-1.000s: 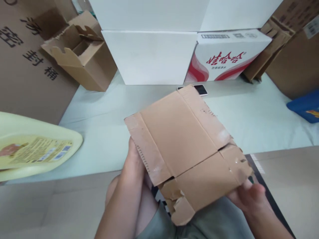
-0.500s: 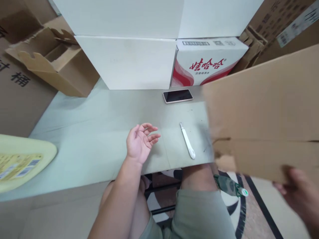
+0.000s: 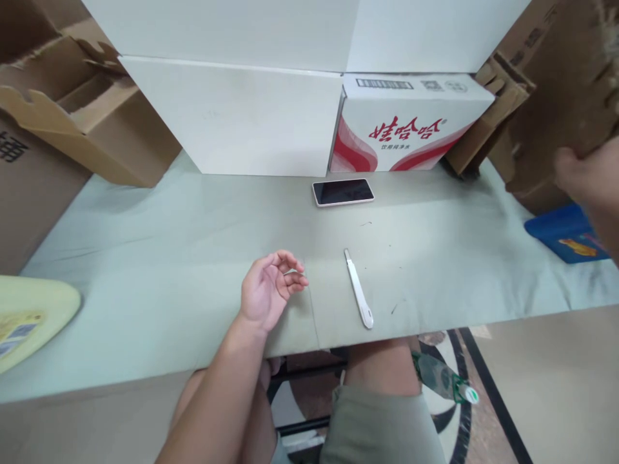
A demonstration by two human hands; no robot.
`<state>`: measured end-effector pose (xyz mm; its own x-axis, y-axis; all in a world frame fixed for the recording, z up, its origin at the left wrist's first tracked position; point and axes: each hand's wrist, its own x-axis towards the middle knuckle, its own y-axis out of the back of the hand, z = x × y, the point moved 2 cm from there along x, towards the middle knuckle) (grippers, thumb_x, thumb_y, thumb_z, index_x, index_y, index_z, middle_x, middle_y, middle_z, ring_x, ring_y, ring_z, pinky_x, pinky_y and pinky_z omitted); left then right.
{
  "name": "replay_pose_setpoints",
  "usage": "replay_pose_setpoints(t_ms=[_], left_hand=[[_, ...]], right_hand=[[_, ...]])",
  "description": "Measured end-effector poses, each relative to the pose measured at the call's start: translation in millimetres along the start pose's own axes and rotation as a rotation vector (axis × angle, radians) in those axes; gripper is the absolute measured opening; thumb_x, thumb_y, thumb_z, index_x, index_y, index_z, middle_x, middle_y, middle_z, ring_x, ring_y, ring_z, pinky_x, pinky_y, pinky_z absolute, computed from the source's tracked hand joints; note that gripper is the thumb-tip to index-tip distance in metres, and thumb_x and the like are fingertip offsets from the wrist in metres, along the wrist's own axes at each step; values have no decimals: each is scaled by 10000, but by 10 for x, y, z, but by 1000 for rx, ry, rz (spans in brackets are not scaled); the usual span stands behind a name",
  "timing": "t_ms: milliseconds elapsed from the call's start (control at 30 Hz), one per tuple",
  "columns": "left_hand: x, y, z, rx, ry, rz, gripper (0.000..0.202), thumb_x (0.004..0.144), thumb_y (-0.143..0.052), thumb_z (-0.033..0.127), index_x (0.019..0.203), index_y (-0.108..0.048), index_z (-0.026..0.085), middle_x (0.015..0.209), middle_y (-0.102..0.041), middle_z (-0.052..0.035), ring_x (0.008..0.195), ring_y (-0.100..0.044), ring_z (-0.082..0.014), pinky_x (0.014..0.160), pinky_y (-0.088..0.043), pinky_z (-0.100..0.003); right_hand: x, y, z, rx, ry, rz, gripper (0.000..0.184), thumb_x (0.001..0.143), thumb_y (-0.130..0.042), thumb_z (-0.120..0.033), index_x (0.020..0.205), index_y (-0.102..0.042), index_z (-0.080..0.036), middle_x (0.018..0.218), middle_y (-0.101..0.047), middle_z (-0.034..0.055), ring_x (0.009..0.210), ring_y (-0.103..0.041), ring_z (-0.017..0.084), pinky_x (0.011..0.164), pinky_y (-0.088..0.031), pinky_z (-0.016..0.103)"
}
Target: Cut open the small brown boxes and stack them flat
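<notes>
My left hand (image 3: pixel 271 287) rests palm up above the table (image 3: pixel 169 270), empty, with its fingers loosely curled and apart. To its right lies a white-handled craft knife (image 3: pixel 358 290). Behind that is a phone (image 3: pixel 343 192) with a dark screen. At the right edge, my right hand (image 3: pixel 592 187) is blurred and partly cut off; its thumb lies against a brown cardboard piece (image 3: pixel 551 122), and the other fingers are hidden.
White boxes (image 3: pixel 242 116) and a red-and-white carton (image 3: pixel 411 122) line the back. Open cardboard boxes (image 3: pixel 120 142) stand left, near a pale yellow bottle (image 3: pixel 43 316). A blue packet (image 3: pixel 570 235) lies right. Below the table edge is a green plastic bottle (image 3: pixel 442 377).
My right hand has carried the cardboard up and to the right, uncovering the table's right side and the blue packet. My left hand stays nearly in place. The view has shifted slightly.
</notes>
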<state>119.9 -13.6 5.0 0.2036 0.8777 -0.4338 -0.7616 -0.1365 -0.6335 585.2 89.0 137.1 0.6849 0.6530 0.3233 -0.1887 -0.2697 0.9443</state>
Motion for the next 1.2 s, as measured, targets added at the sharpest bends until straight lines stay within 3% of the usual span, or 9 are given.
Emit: replay_pose_setpoints(t_ms=[133,233,333,500,633,767,900,1067,1200], left_hand=[[5,29,40,-8,-20,14,278,637,-745,395,718,-675,139,658,-694,-29,519,-699,-155,528,-566,-221],[-5,36,70,-21,-28,11,276,648,-731,403,704,-670,140,651,-682,-27,514,-688,-148,526,-552,-218],[-27,33,101,-37,-30,4,271,663,-701,412,689,-659,146,639,-666,-25,508,-675,-146,525,-541,-223],[-87,75,191,-101,-74,20,259,721,-617,413,692,-645,157,632,-643,-26,504,-633,-127,535,-530,-230],[-156,243,335,-171,-169,50,259,749,-595,416,699,-629,164,630,-607,-19,512,-592,-110,528,-498,-215],[-274,525,551,-233,-277,94,251,745,-606,420,700,-613,173,626,-567,2,498,-552,-98,498,-445,-203],[-411,818,787,-364,-353,126,226,753,-584,396,678,-583,183,623,-513,22,477,-500,-85,484,-405,-207],[-507,1058,979,-490,-380,162,210,804,-540,370,694,-546,191,626,-461,33,472,-462,-81,484,-370,-209],[-519,1158,1038,-564,-369,221,210,828,-482,348,696,-528,191,624,-447,30,469,-446,-80,483,-345,-209]], right_hand=[[56,-194,-332,36,136,-144,368,974,-631,-192,1275,-735,-7,1266,-728,271,1342,-624,307,1051,-415,410],[-161,-422,-333,69,219,-226,378,971,-630,-264,1275,-743,-71,1236,-758,211,1281,-667,290,1066,-451,388],[-477,-544,-244,117,336,-298,347,917,-611,-236,1214,-745,-116,1051,-800,163,1128,-727,305,1018,-502,435],[-948,-263,-214,187,521,-367,238,906,-612,-275,1072,-755,-181,925,-804,122,983,-768,282,913,-547,402],[-1298,55,-565,272,738,-429,202,907,-636,-303,1031,-757,-200,921,-802,133,814,-771,237,799,-567,363],[-1812,143,-1304,405,1008,-432,223,888,-601,-267,1060,-729,-204,993,-797,96,796,-764,227,758,-606,356],[-2554,134,-2352,536,1295,-465,241,873,-577,-215,1071,-710,-183,1097,-763,108,854,-748,217,813,-602,349],[-3476,260,-3825,682,1435,-550,343,893,-559,-176,1215,-677,-162,1323,-642,147,901,-718,207,1013,-562,415],[-3899,402,-4790,771,1318,-505,389,900,-583,-167,1285,-639,-173,1555,-444,160,1280,-616,311,1172,-456,531]])
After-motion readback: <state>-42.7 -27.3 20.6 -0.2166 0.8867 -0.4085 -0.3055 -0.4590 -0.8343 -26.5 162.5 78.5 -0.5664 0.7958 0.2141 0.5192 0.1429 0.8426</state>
